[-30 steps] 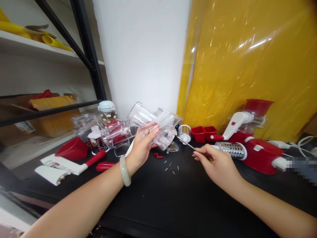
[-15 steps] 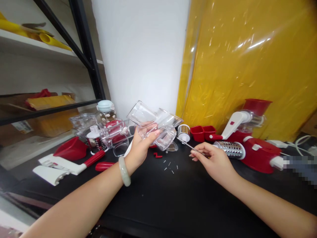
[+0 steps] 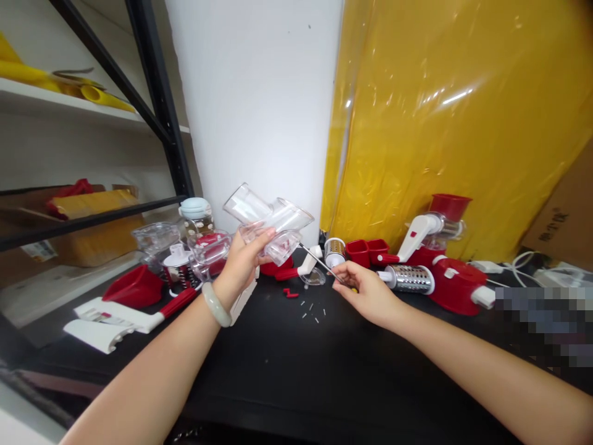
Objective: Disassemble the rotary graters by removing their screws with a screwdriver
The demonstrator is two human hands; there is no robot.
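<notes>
My left hand (image 3: 241, 264) grips a clear plastic housing (image 3: 269, 222) and holds it tilted above the black table (image 3: 296, 364). My right hand (image 3: 364, 290) is closed on a thin metal screwdriver (image 3: 319, 262) whose tip reaches the lower right edge of the housing. Several small screws (image 3: 311, 310) and a little red clip (image 3: 291, 293) lie on the table below the two hands.
Clear and red parts (image 3: 204, 247) are piled at the back left, with a white and red handle (image 3: 134, 315) in front. A metal grater drum (image 3: 410, 278) and an assembled red grater (image 3: 445, 259) stand at the right. Yellow sheeting (image 3: 454, 123) hangs behind; shelving stands left.
Both hands have shifted left and slightly up in the picture, still holding the housing and the screwdriver. The view has turned a little to the right.
</notes>
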